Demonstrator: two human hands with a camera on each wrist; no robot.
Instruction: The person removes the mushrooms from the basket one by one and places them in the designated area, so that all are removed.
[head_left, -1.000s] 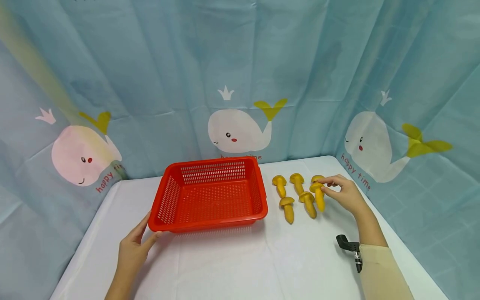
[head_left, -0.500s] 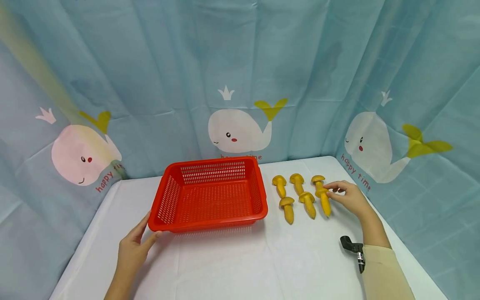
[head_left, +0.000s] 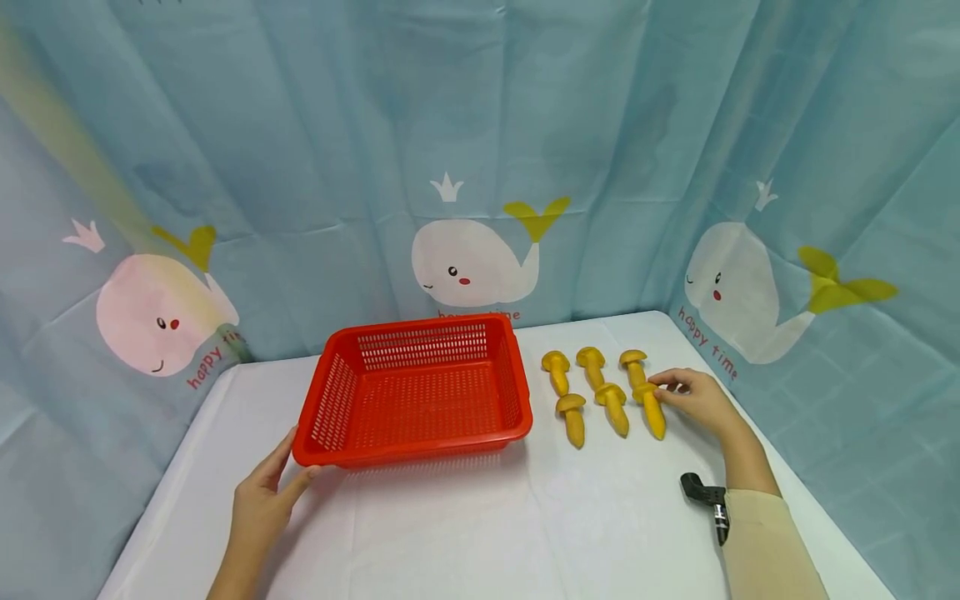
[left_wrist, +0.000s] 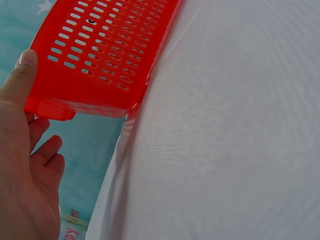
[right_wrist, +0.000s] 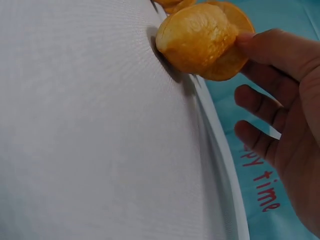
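Observation:
At the near left corner of a red plastic basket (head_left: 431, 400), my left hand (head_left: 258, 504) holds the rim. In the left wrist view its thumb (left_wrist: 22, 75) lies against the basket wall, with fingers below the rim. My right hand (head_left: 697, 400) pinches the cap of a yellow-brown toy mushroom (head_left: 654, 414) between thumb and fingers. That mushroom lies on the table, its stem toward me. In the right wrist view, the stem of the mushroom (right_wrist: 197, 37) faces the camera, and my other fingers are loosely bent. Just behind it lies another mushroom (head_left: 634, 367).
Several more mushrooms lie in two rows between the basket and my right hand, among them one in the front row (head_left: 573, 421) and one at the back (head_left: 556, 371). A white cloth (head_left: 450, 533) covers the table. Blue whale-print curtains (head_left: 465, 108) stand at the back and sides.
My right hand has moved the mushroom slightly right and toward me, away from the overlapping mushroom behind it. The left hand stays at the basket corner. The head view has shifted slightly.

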